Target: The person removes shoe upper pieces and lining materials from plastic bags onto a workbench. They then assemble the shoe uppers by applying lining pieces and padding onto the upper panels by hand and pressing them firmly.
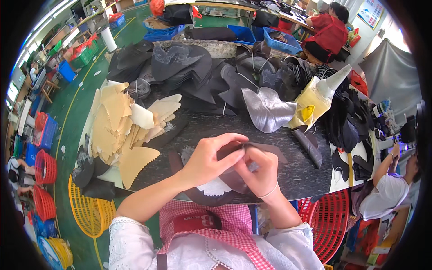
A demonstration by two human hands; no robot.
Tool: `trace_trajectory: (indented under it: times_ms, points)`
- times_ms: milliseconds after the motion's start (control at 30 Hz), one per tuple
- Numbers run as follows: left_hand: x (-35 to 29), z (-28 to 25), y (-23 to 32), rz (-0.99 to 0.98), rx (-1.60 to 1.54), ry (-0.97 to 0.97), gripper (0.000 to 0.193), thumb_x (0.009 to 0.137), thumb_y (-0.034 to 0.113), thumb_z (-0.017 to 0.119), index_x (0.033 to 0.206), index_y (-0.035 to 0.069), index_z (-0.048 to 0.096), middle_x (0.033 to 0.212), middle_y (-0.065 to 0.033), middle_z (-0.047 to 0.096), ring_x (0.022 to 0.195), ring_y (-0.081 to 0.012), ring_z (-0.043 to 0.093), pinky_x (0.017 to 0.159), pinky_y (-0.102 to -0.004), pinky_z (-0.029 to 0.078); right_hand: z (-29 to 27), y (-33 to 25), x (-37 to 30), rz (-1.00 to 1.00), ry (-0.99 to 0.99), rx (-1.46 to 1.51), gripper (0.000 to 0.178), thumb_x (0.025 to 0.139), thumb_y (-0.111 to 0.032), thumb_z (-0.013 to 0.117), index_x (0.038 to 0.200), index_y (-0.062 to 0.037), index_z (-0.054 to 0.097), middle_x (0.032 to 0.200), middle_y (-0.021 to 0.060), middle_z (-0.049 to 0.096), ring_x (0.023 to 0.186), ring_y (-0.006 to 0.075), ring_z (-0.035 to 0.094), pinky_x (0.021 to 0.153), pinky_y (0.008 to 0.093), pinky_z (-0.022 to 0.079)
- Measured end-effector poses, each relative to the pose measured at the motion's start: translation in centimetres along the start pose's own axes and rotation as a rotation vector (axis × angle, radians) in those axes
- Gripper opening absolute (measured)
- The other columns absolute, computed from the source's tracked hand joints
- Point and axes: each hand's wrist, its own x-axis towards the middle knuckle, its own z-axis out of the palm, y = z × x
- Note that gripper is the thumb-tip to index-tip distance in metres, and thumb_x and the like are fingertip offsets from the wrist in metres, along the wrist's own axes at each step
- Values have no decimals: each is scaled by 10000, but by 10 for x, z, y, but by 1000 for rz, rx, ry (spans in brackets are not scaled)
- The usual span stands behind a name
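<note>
Close together above the near part of the dark worktable (207, 123), my left hand (215, 157) and my right hand (258, 170) both pinch one dark shoe-upper piece (272, 152). Thumbs and forefingers meet along its upper edge; the fingers hide much of it. Below my hands lie more dark pieces and a white piece with a zigzag edge (215, 186). Left of my left hand is a heap of beige zigzag-edged pieces (114, 121). A yellow glue bottle with a pale nozzle (312, 101) stands at the right, next to a silvery-grey piece (268, 110) and a dark cylindrical tool (308, 147).
Stacks of black cut pieces (184, 67), some tied, cover the table's far side; others hang at its right. A yellow basket (91, 207) and a red basket (328, 222) flank me below the edge. One person in red (326, 33) sits behind, another in white (387, 195) at right.
</note>
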Motion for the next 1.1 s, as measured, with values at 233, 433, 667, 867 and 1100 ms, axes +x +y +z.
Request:
trace_trajectory:
  times_ms: [233, 433, 667, 867, 1100]
  points:
    - [23, 11, -31, 589, 527, 495, 91, 825, 23, 660, 910, -3, 639, 743, -124, 664, 602, -201, 661, 539, -273, 494, 31, 7, -16, 413, 293, 916, 113, 918, -38, 568, 993, -1, 493, 1044, 69, 585, 928, 130, 577, 840, 247, 464]
    - [-32, 31, -4, 50, -419, 390, 78, 929, 118, 588, 927, 40, 594, 808, 18, 585, 704, -54, 561, 643, -210, 456, 21, 29, -9, 232, 493, 210, 107, 952, -119, 549, 918, -18, 552, 741, -5, 533, 654, 32, 452, 566, 202, 391]
    - [-43, -42, -12, -166, -871, 569, 209, 970, 236, 540, 1016, 44, 611, 929, -24, 665, 806, -80, 634, 715, -233, 519, -82, 44, -63, 320, 313, -154, 147, 968, -97, 464, 975, -48, 603, 888, 69, 683, 582, 114, 556, 572, 261, 473]
    - [-67, -32, 20, -85, 102, 177, 281, 930, 222, 592, 1139, 41, 641, 855, -41, 697, 681, -107, 651, 638, -241, 532, -80, -7, -64, 345, -885, 480, 561, 818, -361, 705, 1302, -129, 542, 1386, 143, 462, 1177, 244, 547, 906, 362, 497]
    - [-100, -9, 21, 254, 135, -279, 498, 766, 311, 764, 1165, 48, 624, 615, -30, 622, 526, -135, 616, 497, -244, 488, -2, -16, -71, 1048, -599, 1569, 744, 949, -313, 520, 1512, -114, 76, 1497, 139, 266, 1382, 264, 287, 1125, 425, 246]
